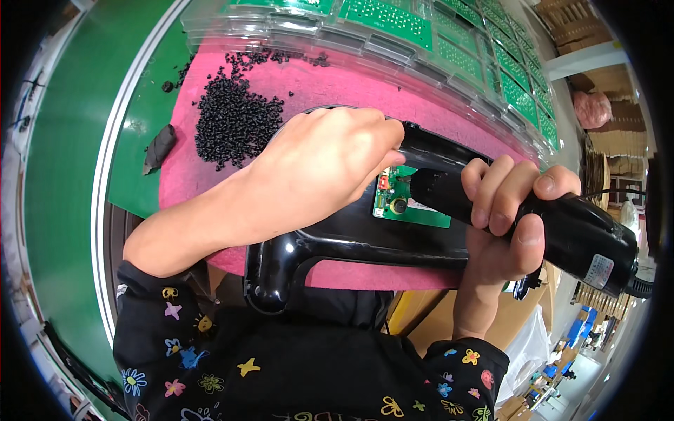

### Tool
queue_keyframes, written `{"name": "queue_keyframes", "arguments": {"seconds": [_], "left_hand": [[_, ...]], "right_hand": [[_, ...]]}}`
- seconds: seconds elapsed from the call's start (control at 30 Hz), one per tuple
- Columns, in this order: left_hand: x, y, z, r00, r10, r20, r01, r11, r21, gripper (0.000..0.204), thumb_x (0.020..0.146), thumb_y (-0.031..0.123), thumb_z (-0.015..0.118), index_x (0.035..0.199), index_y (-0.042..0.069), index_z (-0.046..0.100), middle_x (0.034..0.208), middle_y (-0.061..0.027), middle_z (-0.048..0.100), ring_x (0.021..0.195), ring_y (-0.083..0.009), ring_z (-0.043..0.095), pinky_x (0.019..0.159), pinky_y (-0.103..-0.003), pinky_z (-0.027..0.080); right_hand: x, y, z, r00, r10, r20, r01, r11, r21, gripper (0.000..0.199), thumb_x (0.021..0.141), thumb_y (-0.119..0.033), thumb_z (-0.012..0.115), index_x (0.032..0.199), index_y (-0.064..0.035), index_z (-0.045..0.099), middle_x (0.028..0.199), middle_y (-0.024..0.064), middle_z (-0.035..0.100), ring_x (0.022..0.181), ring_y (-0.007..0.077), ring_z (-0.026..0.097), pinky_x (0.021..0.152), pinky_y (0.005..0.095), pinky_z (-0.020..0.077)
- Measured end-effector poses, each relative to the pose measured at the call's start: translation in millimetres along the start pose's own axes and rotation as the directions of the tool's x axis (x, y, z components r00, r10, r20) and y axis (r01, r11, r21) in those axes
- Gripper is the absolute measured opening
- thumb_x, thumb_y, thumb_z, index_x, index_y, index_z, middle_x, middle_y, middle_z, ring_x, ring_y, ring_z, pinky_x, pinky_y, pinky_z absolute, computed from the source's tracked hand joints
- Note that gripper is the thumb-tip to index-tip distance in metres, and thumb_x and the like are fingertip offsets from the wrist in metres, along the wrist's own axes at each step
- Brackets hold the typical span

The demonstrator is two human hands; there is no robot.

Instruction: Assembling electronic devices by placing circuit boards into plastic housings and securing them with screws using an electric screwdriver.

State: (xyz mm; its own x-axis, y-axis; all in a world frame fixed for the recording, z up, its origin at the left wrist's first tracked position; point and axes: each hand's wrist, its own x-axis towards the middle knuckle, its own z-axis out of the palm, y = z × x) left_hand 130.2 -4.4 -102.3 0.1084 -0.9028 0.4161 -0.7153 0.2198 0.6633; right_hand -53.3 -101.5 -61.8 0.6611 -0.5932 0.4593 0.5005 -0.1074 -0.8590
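Observation:
My right hand (509,210) is wrapped around a black electric screwdriver (583,238), which lies nearly level. Its nose points left at a small green circuit board (430,215) with red, white and round parts on it. That board sits inside a glossy black plastic housing (379,247) with a handle-like arm at its near left. Above the housing, my left hand (344,151) has its fingers curled and pinched together close to the screwdriver's tip. What those fingers hold, if anything, is hidden.
A heap of small black screws (235,119) lies on the pink mat (337,275). Clear plastic trays (393,52) of green circuit boards stand along the far side. A dark crumpled scrap (160,149) rests on the green table (133,184). Cardboard boxes (435,316) are at the lower right.

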Motion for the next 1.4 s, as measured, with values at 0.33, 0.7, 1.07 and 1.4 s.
{"name": "queue_keyframes", "arguments": {"seconds": [0.33,0.7,1.07,1.4], "left_hand": [[-6,-7,0,0.997,0.074,0.019,-0.073,0.996,-0.041,0.013,0.082,0.006,0.068,0.089,-0.001,0.061,0.079,-0.0160,0.061,0.077,-0.0388,0.062,0.064,-0.046,0.049],[-4,-5,-4,0.991,0.059,0.122,-0.053,0.997,-0.058,0.014,0.082,0.008,0.069,0.087,-0.003,0.063,0.079,-0.0169,0.062,0.077,-0.0389,0.062,0.066,-0.045,0.050],[10,-6,1,0.958,0.242,0.156,-0.178,0.924,-0.338,0.013,0.081,0.004,0.072,0.089,-0.004,0.065,0.080,-0.0133,0.066,0.072,-0.0318,0.066,0.063,-0.038,0.053],[8,-7,3,0.952,0.168,0.255,-0.101,0.961,-0.256,0.016,0.081,0.004,0.072,0.094,-0.003,0.065,0.082,-0.0133,0.067,0.076,-0.0308,0.068,0.066,-0.036,0.054]], "right_hand": [[29,10,10,0.986,0.121,0.112,-0.101,0.981,-0.167,0.027,0.090,-0.020,0.063,0.109,-0.0099,0.046,0.067,-0.0016,0.043,0.057,0.0109,0.040,0.061,0.0297,0.0368],[18,8,10,0.995,0.027,0.092,-0.018,0.994,-0.106,0.028,0.090,-0.026,0.063,0.107,-0.0111,0.046,0.065,-0.0016,0.044,0.055,0.0120,0.041,0.060,0.0313,0.0357],[7,-24,0,0.989,-0.150,0.010,0.143,0.960,0.241,0.027,0.086,-0.021,0.068,0.106,-0.0133,0.052,0.065,-0.0054,0.052,0.058,0.0067,0.047,0.065,0.0249,0.0370],[2,-21,-2,0.988,-0.149,0.033,0.139,0.967,0.213,0.029,0.089,-0.023,0.069,0.109,-0.0145,0.050,0.066,-0.0053,0.053,0.059,0.0075,0.050,0.066,0.0254,0.0377]]}}
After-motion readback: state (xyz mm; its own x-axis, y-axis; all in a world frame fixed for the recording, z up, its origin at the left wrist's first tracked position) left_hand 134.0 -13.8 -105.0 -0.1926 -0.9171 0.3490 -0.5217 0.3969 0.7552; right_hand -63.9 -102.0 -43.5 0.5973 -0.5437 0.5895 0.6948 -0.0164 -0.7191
